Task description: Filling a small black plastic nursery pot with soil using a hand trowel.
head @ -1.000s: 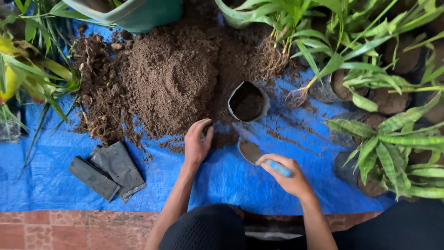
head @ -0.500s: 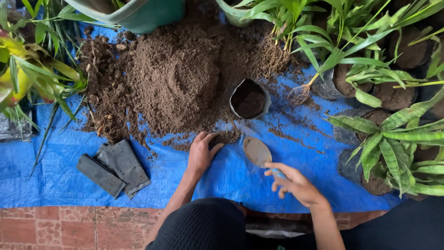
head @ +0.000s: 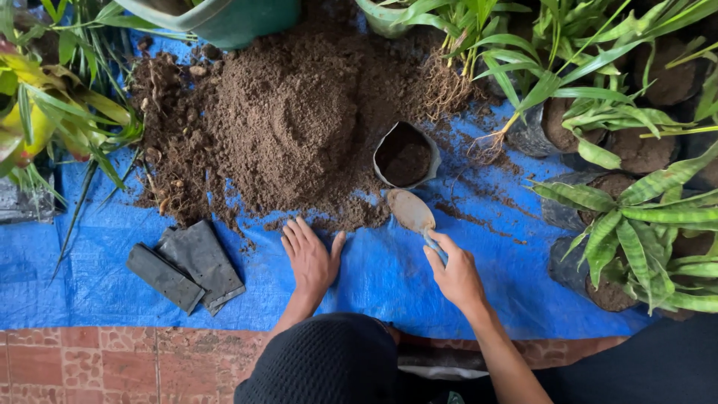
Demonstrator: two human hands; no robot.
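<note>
Holding one trowel [head: 412, 212], the right hand [head: 456, 273] pinches its half-hidden blue handle; the left hand [head: 310, 256] lies spread flat beside two black bags [head: 187, 267].

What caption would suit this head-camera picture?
Left hand flat on a blue tarp beside a soil heap; right hand gripping a small trowel.

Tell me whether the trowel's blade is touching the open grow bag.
Apart. The head view shows a strip of blue tarp and loose soil between the trowel blade and the grow bag.
</note>
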